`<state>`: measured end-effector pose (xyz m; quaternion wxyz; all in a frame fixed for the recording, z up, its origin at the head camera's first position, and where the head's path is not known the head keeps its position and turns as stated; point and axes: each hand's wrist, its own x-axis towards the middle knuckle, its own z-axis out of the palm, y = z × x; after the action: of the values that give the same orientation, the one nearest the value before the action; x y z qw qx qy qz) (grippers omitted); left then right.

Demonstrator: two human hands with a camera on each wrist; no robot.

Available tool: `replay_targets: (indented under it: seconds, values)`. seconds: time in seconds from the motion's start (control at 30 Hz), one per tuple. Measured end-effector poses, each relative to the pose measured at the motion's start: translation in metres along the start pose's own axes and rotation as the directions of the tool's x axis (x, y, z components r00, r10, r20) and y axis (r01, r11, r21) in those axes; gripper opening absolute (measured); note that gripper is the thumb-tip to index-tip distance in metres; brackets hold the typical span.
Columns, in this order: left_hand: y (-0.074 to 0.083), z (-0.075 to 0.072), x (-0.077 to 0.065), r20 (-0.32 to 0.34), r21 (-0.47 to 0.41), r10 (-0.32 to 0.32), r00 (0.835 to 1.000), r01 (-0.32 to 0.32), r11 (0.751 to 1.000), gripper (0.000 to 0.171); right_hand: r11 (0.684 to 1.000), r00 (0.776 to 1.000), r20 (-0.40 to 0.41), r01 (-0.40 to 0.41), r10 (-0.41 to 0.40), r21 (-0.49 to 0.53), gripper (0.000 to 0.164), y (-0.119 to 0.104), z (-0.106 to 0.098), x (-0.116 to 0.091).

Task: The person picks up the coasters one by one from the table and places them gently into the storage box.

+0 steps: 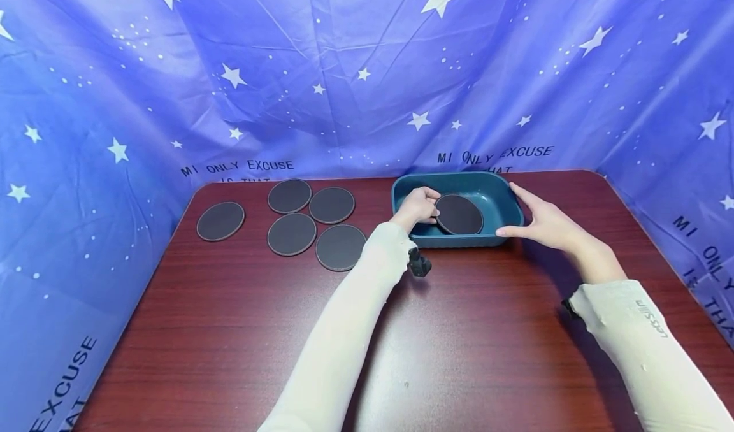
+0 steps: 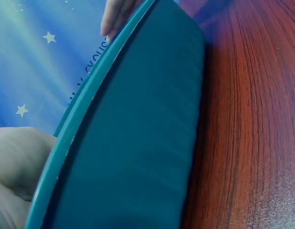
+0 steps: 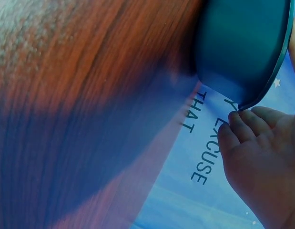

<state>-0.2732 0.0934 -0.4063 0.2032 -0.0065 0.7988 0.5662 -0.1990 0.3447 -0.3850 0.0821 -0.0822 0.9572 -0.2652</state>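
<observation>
So the left hand (image 1: 420,206) is reaching into a teal tub (image 1: 459,241) and pinching the left edge of a dark round disc (image 1: 460,215), which is sitting inside the walls at a bit of a tilt. The right hand (image 1: 543,220) is spreading around the tub's right end, thumb touching the near rim and fingers touching the far side.

The tub is looking smooth and glossy, a rounded-corner rectangle, probably plastic. Five matching discs (image 1: 291,234) are lying flat over to the left, matte and thin with paler edging. The table (image 1: 459,343) is showing reddish-brown wood grain, and a shiny blue curtain (image 1: 321,69) with white stars is hanging in creases behind it.

The left wrist view is giving away stuff the head view isn't: pale scuffs along the rim and faint ripples down the outer wall. The right wrist view is showing the right fingertips lining up close together against the rim, with the thumb getting cut off by the frame.

The tub wall is hiding the left fingertips and the disc from the left wrist camera. The left sleeve (image 1: 338,317) is covering a sliver of one loose disc. Can't tell whether the pinched disc is touching the tub's floor.
</observation>
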Motion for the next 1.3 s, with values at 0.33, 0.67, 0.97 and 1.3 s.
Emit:
replay_targets:
  seconds: [0.33,0.67,0.97,1.3]
  values:
    - [-0.002,0.0,0.005,-0.012,0.046,-0.002,1.0,0.003,0.999,0.037,1.0,1.0,-0.009,0.005,-0.005,0.007,0.113,0.001,0.001,0.0]
    - [-0.004,-0.003,0.007,0.012,0.053,0.033,0.999,-0.034,0.998,0.036,1.0,1.0,-0.004,-0.01,0.01,0.007,0.113,0.002,0.0,0.0]
    - [-0.002,-0.009,0.002,0.048,0.104,0.118,0.992,-0.123,0.987,0.04,1.0,1.0,-0.012,-0.004,0.004,0.009,0.112,0.001,0.001,-0.002]
    - [0.007,-0.02,-0.004,0.159,-0.011,0.206,0.966,-0.207,0.978,0.047,1.0,1.0,0.001,-0.014,0.014,0.008,0.113,0.001,0.001,-0.001]
